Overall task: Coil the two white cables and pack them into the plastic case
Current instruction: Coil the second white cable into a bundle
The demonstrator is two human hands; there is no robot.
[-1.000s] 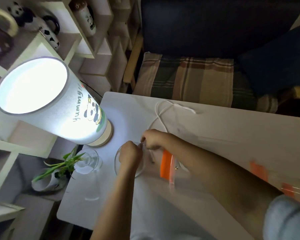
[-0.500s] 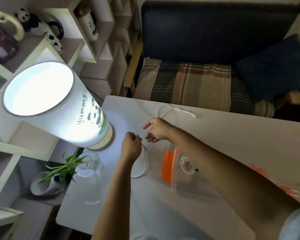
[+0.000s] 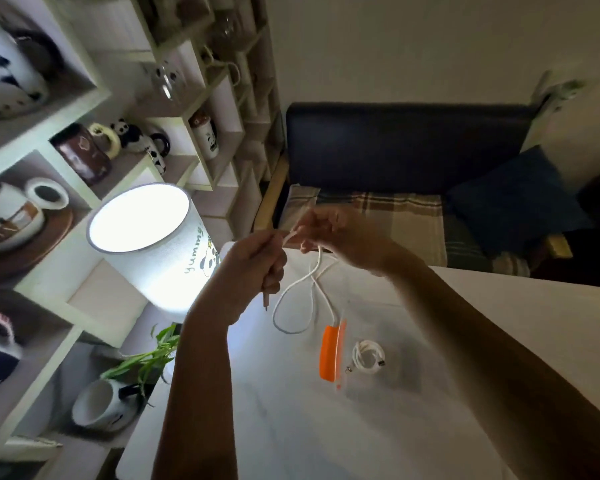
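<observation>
Two hands: raised above the white table [image 3: 326, 427], close together, both on one white cable [image 3: 293, 306].
Left hand [image 3: 253, 261]: fisted around the cable near one end; plug tip [image 3: 266, 304] poking out below the fist.
Right hand [image 3: 340, 233]: just right of the left hand, slightly blurred; fingers pinched on the cable where it runs across from the left fist.
Loose cable: hanging below and between the hands in an open loop, strands crossing just under the right hand, loop bottom resting on the table, one strand trailing toward the orange edge of the case.
Plastic case [image 3: 371, 368]: below the right hand, flat on the table; clear body, orange strip [image 3: 329, 353] along its left side.
Coiled cable [image 3: 368, 356]: small white coil seen through the clear case, connectors at its lower edge.
Lamp [image 3: 160, 247]: lit, left of the left hand, panda print and "yummy" lettering on the shade.
Shelves [image 3: 66, 140]: far left of both hands, filled with panda mugs and pots.
Sofa [image 3: 413, 188]: beyond the hands, dark back, plaid seat cover.
</observation>
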